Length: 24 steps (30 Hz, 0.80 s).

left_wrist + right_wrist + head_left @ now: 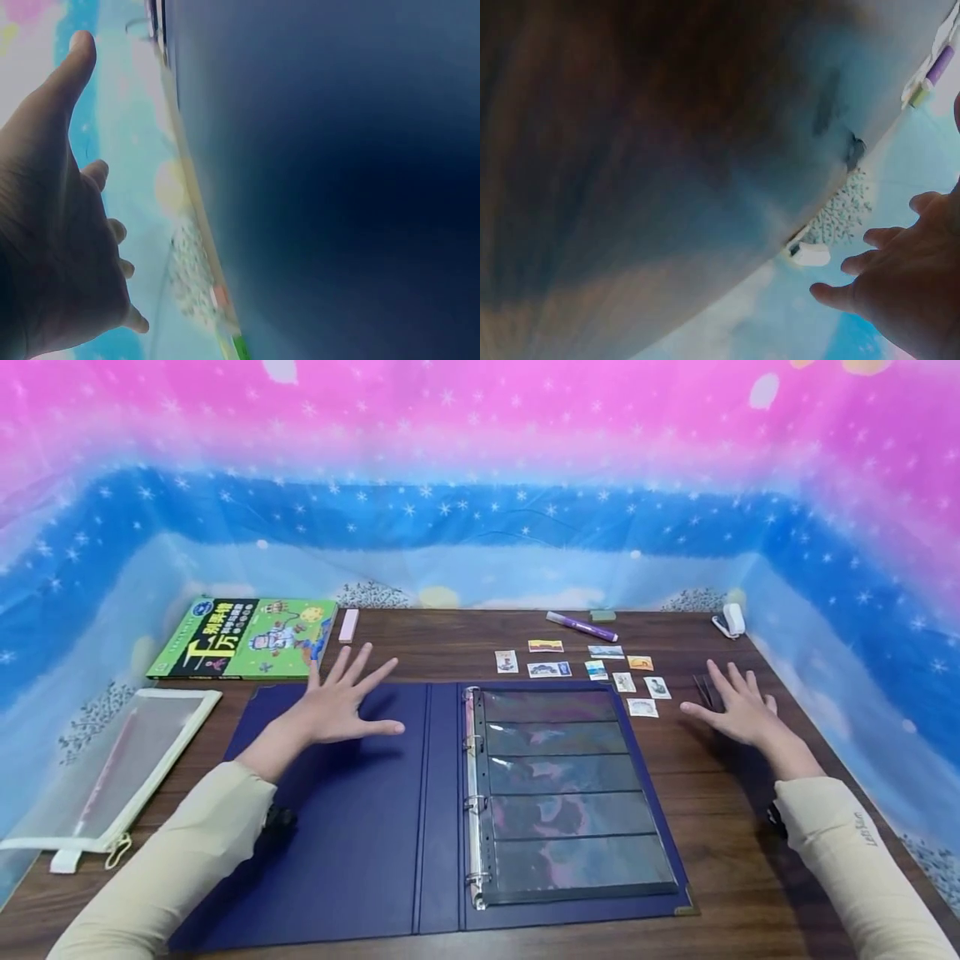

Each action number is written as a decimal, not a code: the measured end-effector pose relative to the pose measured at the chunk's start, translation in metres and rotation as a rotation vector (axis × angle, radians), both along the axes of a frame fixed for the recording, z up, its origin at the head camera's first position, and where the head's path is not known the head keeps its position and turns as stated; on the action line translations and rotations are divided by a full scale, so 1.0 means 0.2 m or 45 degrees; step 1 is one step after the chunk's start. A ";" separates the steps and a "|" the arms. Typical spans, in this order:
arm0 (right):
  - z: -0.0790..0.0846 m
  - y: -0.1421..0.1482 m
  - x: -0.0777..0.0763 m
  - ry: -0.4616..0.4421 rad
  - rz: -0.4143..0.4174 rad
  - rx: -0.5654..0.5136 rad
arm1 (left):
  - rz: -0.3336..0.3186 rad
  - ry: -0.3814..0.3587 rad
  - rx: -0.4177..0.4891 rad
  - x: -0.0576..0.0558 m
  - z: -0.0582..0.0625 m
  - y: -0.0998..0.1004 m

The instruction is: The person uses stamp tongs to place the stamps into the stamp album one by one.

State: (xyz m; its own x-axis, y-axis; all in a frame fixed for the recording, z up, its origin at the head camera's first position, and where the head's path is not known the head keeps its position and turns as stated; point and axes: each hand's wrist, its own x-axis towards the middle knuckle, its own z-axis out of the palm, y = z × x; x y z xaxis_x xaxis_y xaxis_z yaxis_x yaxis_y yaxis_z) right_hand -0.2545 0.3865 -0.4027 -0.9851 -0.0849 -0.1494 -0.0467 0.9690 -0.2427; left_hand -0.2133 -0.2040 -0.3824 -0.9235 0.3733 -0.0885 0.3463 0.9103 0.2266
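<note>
An open navy ring binder (375, 810) lies on the table, its black page with clear pocket strips (566, 777) on the right side. Over the left cover my left hand (333, 706) hovers with spread fingers and holds nothing; the left wrist view shows this hand (64, 217) beside the dark blue cover (337, 150). To the right of the binder, my right hand (738, 706) is spread above the table, empty too. Partly behind its thumb and fingers is a slim dark tweezers-like tool (703, 690). Several small postage stamps (549, 669) lie loose beyond and beside the page.
A green book (262, 639) lies at the back left beside a pink-and-white block (348, 626). A mesh zip pouch (142, 752) is at the left edge. Along the back are a purple marker (582, 627), a small green block (602, 615) and a white stapler (731, 621).
</note>
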 end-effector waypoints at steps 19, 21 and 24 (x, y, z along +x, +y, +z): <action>-0.06 0.02 -0.05 -0.042 0.000 0.011 | -0.254 0.037 0.000 -0.01 -0.08 0.35; -0.07 0.03 -0.05 -0.022 -0.001 0.024 | -0.284 0.033 0.000 -0.02 -0.09 0.37; -0.08 0.02 -0.05 0.002 -0.012 0.025 | -0.329 0.031 0.008 -0.04 -0.11 0.40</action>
State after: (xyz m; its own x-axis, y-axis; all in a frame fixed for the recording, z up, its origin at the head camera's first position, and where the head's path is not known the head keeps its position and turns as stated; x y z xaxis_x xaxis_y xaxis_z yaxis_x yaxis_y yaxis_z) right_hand -0.2648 0.3899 -0.4184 -0.9861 -0.0730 -0.1493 -0.0383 0.9740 -0.2233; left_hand -0.2208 -0.1249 -0.4047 -0.7993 0.5974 -0.0644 0.5724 0.7897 0.2206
